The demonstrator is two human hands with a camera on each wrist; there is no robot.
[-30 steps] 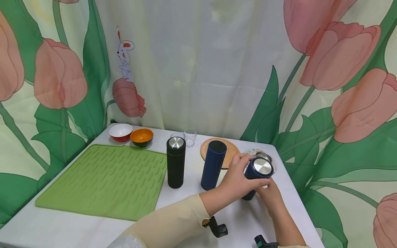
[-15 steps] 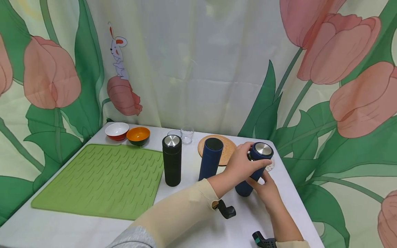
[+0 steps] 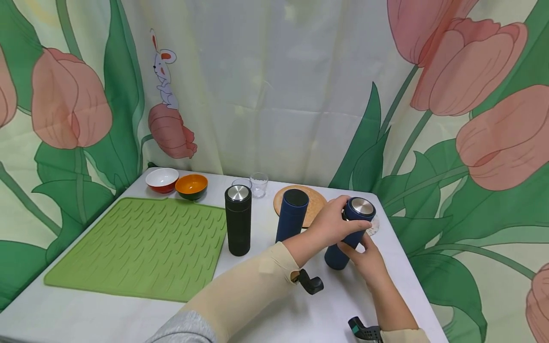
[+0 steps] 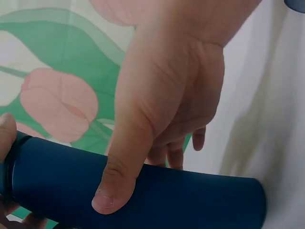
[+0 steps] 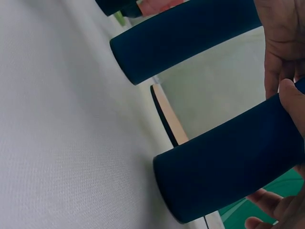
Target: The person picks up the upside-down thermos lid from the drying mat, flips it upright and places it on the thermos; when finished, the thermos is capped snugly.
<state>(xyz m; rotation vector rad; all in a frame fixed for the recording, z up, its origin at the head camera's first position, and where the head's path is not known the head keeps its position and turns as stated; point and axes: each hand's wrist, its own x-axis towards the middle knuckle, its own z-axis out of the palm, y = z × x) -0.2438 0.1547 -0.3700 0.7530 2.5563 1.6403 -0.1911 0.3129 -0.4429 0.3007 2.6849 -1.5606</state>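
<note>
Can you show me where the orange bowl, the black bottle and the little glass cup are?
orange bowl [image 3: 191,183], head view, its orange inside.
black bottle [image 3: 238,228], head view, middle of its body.
little glass cup [image 3: 259,186], head view, its clear wall.

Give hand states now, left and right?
Left hand: gripping the tilted blue flask near its lid.
Right hand: holding the same flask lower down.

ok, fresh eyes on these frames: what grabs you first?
Both hands meet on a tilted dark blue cylindrical flask with a steel cap at the table's right side: the left hand wraps its upper part, the right hand holds it lower down. Just left stand an open dark blue flask and a black steel-capped flask, beside a large ribbed green silicone mat. Huge pink tulips cover the curtain backdrop.
</note>
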